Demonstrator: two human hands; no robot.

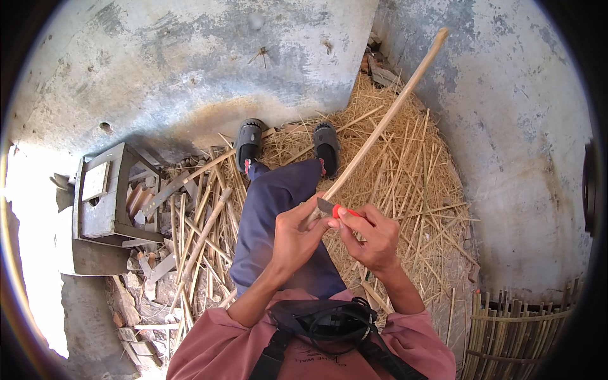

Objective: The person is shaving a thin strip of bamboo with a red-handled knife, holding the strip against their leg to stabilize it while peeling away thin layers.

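Note:
A long, pale strip of bamboo or wood (386, 120) slants up and to the right from my hands toward the far wall. Its near end is gripped in my left hand (299, 233), fingers closed round it. My right hand (372, 239) is closed on a red-handled knife (342, 211). The knife's short dark blade rests against the strip, close to my left fingertips. Both hands are almost touching, above my lap. Part of the strip's near end is hidden behind my fingers.
Straw-like shavings and thin sticks (411, 171) cover the floor ahead and to the right. A weathered wooden box (117, 196) stands at the left beside longer sticks (202, 234). A slatted basket (519, 335) is at the lower right. Worn walls (519, 126) enclose the corner.

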